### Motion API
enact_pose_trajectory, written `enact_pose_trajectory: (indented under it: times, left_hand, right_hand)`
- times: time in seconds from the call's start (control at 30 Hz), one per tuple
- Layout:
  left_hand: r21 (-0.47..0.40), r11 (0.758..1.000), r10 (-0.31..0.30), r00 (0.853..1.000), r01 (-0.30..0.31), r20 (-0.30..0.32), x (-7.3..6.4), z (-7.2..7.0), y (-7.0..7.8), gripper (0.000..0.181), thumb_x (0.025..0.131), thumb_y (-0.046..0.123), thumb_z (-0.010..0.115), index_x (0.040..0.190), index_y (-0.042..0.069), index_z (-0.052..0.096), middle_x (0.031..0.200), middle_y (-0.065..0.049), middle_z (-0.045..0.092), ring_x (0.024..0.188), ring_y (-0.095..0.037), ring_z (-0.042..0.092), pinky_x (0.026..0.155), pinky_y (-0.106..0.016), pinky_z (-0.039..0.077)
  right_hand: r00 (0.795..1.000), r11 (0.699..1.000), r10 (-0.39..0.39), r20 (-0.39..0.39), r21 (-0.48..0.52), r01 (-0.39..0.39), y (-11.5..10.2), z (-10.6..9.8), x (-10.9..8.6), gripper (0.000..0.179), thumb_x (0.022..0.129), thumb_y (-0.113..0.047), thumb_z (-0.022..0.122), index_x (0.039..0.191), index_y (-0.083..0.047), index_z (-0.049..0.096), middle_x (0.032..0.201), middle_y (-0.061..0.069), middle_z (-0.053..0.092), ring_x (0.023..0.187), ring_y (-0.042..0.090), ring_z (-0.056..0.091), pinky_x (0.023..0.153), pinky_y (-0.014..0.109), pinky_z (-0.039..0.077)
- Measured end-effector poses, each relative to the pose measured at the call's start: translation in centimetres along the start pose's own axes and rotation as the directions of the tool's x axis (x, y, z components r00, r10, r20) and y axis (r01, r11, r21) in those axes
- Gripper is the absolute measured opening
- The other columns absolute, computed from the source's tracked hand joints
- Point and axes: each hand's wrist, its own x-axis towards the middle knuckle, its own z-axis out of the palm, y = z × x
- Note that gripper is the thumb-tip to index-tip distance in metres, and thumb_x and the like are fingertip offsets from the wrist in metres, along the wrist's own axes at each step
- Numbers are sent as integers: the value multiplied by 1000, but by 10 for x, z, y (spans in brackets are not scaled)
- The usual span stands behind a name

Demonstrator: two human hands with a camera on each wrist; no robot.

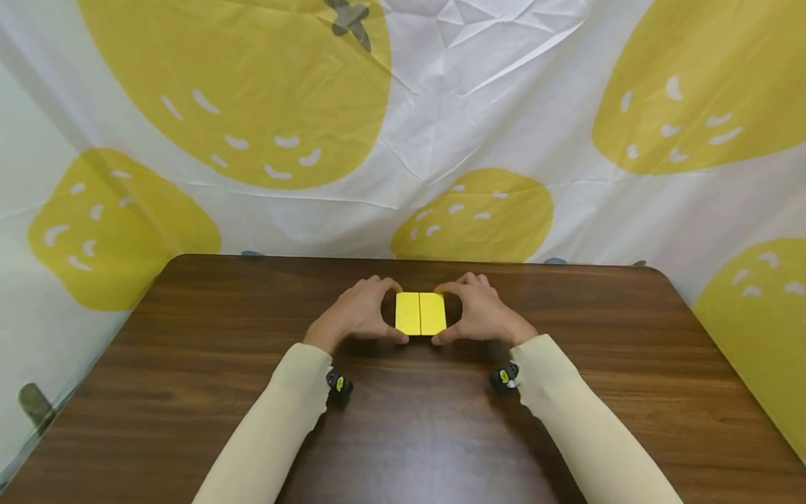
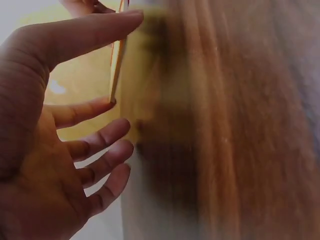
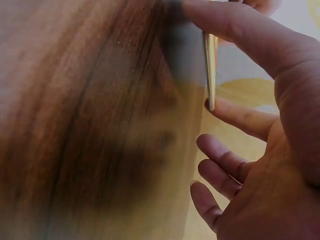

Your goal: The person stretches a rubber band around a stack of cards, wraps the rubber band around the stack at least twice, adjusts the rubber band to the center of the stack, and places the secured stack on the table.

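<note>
Near the far edge of the table, two thin flat yellow rectangles lie side by side with a narrow dark seam between them. Whether they are joined I cannot tell. My left hand pinches the left edge between thumb and index finger, at its near and far corners. The same grip on the right edge comes from my right hand. In the left wrist view the yellow piece appears edge-on, and the other fingers are spread off it. Also edge-on is the yellow piece in the right wrist view.
Under the hands is a dark brown wooden table with rounded far corners. Behind it hangs a white cloth printed with large yellow fruit shapes. Each wrist wears a small black device below the cream sleeve.
</note>
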Motion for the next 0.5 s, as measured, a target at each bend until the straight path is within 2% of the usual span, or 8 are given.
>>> enact_pose_trajectory:
  times: [0.17, 0.33, 0.5]
  left_hand:
    - [19, 997, -77, 994, 76, 77, 12, 4, -3, 85, 59, 56, 81, 129, 19, 50, 115, -1, 49, 108, -22, 46, 98, -44, 36]
    - [14, 993, -118, 989, 117, 91, 17, 6, -4, 86, 60, 53, 82, 132, 20, 48, 125, -5, 46, 120, -28, 40, 105, -53, 26]
    - [8, 993, -116, 989, 116, 88, 18, 9, -6, 86, 60, 53, 82, 132, 21, 48, 126, -6, 46, 120, -28, 40, 104, -54, 26]
  right_hand:
    - [998, 999, 28, 64, -24, -26, 6, 6, 14, 86, 54, -52, 86, 127, -17, 57, 116, 10, 44, 106, 28, 31, 86, 50, 26]
    - [996, 998, 52, 73, -28, -50, 8, 9, 18, 87, 55, -51, 85, 129, -18, 55, 116, 12, 43, 103, 27, 31, 85, 48, 25]
    - [995, 998, 60, 74, -34, -57, 9, 11, 17, 91, 56, -53, 84, 133, -17, 52, 117, 11, 42, 103, 27, 31, 80, 43, 26]
